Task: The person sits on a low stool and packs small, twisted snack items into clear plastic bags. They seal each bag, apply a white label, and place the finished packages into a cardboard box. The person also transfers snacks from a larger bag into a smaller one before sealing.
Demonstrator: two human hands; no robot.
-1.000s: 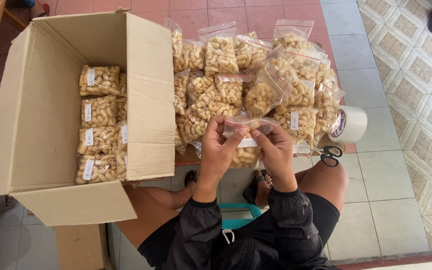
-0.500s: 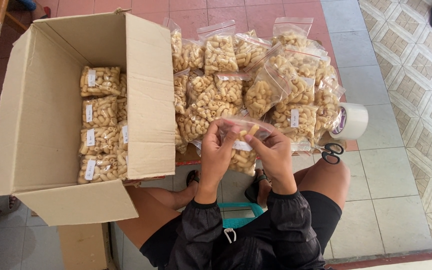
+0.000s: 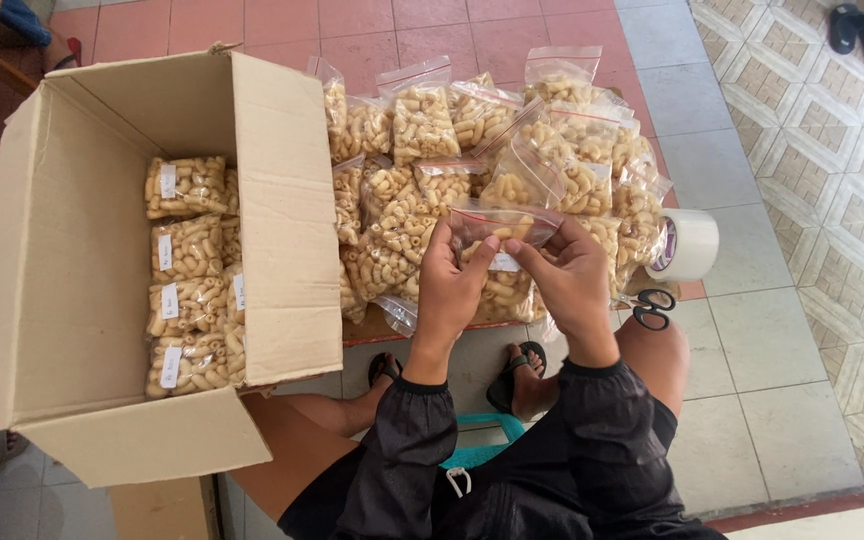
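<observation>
Several labelled packets sit stacked in the cardboard box at the left. Both hands, left and right, pinch the top strip of a clear snack bag, held above the pile of filled bags. It looks light, crinkly and slippery, its contents brittle; the sealed edge seems the safest grip. Tape roll and scissors lie right.

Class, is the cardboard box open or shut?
Open: the cardboard box has its flaps spread, showing snack bags stacked inside.
</observation>
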